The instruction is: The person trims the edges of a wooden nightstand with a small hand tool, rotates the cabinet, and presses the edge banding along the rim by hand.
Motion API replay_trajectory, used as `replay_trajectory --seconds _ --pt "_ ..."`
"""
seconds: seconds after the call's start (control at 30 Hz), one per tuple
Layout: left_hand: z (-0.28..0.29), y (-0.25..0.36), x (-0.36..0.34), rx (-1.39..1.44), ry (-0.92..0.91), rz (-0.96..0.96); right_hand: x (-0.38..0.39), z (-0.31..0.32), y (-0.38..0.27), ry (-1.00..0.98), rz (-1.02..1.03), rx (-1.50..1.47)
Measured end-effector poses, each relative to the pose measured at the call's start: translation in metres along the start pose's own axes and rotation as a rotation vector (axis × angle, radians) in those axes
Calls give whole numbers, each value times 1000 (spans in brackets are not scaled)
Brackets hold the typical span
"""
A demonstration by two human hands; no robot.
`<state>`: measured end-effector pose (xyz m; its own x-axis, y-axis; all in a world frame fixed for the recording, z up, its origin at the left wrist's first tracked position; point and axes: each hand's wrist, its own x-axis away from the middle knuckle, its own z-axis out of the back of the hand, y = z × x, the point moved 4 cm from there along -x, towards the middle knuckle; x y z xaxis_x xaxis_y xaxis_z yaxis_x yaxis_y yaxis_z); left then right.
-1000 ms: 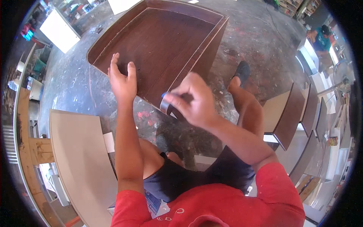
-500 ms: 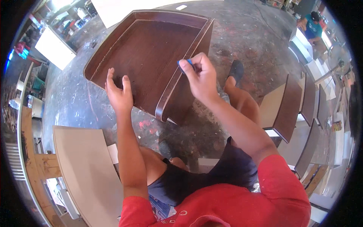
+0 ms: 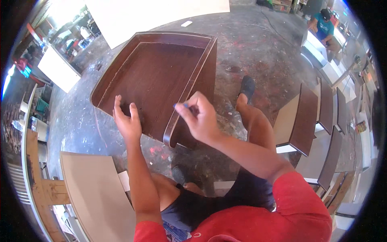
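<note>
**Satin Brown Against Worn Grey**

A brown tray-topped cabinet shows wood-look grain, low in sheen across its recessed top, with pale, rough-looking seams along the raised rim. The rounded near end is smooth and glossy, catching a bright highlight. Around it, the hard grey floor is scuffed and flecked with paint-like stains. A beige panel looks smooth and matt; the brown boards wear a dark wood-look face. Bare timber stands near ribbed, metallic-looking sheeting. The red shirt and dark shorts are matt cloth.
</note>
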<state>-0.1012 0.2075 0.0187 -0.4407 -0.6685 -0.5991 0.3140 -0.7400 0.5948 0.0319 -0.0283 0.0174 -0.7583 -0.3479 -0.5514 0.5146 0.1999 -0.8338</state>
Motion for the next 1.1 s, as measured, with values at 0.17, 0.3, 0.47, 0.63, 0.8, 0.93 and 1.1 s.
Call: replay_trajectory --seconds 0.17,0.3,0.47,0.63,0.8,0.93,1.1 --pt "-4 10 -3 74 36 16 -58 25 31 171 -63 -41" --pt "-1 -4 0 26 44 -12 -26 10 12 88 -35 91" --pt "1 10 -1 -20 4 17 -46 19 24 92 28 86" --pt "0 -1 0 9 11 15 -72 27 35 172 -63 136" --pt "0 4 -2 40 14 28 -51 23 34 70 32 86" --pt "-6 7 -1 37 8 35 -116 58 65 279 -42 127" --pt "0 -1 1 76 23 17 -63 27 40 26 -126 -59"
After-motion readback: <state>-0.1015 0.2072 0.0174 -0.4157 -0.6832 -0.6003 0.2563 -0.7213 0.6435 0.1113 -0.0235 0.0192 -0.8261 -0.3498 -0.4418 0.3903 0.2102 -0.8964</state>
